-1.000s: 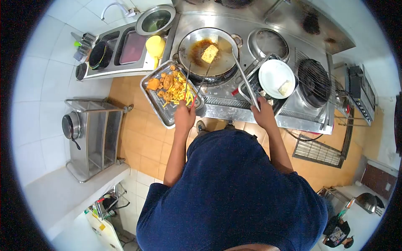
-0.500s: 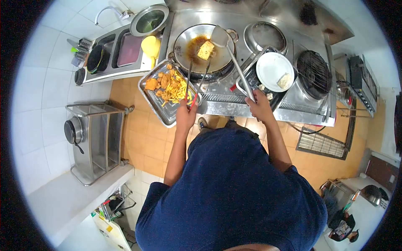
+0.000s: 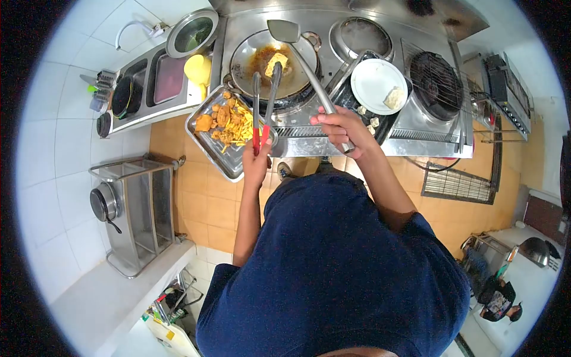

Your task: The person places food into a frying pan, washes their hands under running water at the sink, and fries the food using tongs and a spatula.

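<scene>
My left hand (image 3: 256, 163) is closed around the red handles of metal tongs (image 3: 272, 95), whose arms are spread apart. One tong tip touches or overlaps a golden fried block (image 3: 276, 62) in the wok (image 3: 241, 65); whether the tongs grip it I cannot tell. Brown oil lies in the wok's bottom. My right hand (image 3: 350, 132) grips the long handle of a metal wok spatula (image 3: 312, 77). The spatula's flat head is raised by the wok's far rim. Below the tongs, a metal tray (image 3: 208, 156) holds fried pieces (image 3: 221, 116) and yellow fries (image 3: 241, 125).
A white plate (image 3: 372, 74) with a pale lump (image 3: 394, 98) rests on a black tray right of the wok. Behind it stands a steaming round pot (image 3: 361, 38). A grated burner (image 3: 437, 83) is farther right. Left are a yellow scoop (image 3: 197, 69) and sinks. Another person (image 3: 498, 297) is at lower right.
The spatula head has moved up and left, away from the wok's inside. The fried block is turned and looks narrower. My right hand has shifted left, and the whole view has moved slightly.
</scene>
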The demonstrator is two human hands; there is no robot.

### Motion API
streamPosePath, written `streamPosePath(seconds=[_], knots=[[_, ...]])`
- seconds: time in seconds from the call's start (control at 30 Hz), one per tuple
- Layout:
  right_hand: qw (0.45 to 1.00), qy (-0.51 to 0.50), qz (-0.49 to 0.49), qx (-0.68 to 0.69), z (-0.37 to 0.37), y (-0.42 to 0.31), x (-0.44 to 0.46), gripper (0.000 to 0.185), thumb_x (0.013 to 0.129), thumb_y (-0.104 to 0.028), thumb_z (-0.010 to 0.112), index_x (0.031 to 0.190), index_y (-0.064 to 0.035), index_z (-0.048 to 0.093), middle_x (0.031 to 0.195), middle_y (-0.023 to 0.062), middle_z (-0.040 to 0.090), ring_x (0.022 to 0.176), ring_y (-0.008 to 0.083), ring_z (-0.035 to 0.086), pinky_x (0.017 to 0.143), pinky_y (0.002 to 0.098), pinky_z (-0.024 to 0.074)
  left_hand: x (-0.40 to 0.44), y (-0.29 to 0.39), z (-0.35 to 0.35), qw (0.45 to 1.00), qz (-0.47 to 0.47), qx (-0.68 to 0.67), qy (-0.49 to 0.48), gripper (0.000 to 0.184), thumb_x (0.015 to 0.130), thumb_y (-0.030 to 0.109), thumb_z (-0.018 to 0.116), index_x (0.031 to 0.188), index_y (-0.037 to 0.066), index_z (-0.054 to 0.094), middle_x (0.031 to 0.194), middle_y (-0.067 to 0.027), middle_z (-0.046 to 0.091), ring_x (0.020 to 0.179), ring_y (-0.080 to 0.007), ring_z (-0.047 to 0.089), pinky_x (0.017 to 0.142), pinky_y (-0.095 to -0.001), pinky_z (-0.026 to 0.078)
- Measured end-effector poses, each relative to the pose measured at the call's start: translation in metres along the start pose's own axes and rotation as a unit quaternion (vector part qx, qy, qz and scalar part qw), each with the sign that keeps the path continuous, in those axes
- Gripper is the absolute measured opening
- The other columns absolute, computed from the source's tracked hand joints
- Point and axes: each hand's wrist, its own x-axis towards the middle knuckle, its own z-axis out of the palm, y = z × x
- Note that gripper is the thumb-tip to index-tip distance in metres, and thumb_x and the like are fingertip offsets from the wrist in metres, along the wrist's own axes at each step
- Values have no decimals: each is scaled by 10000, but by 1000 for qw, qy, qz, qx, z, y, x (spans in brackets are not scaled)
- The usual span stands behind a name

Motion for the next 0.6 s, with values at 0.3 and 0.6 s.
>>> streamPosePath(seconds=[0.3,0.6], knots=[[995,-64,53,60,15,-8,0,91,938,-69,590,1019,-49,552,901,19,619,456,-40,319,341,116,275,-1,-1,-10,1000,2,-18,3,268,925,283,684,970,41,580,689,-11,571,471,-69,483,425,-241,376],[989,-68,51,124,26,-3,3,134,921,-91,629,992,13,583,720,-41,510,461,-40,338,356,114,267,-8,-2,-4,999,15,-41,5,257,929,254,682,986,28,573,693,-32,586,462,-73,490,413,-247,385]])
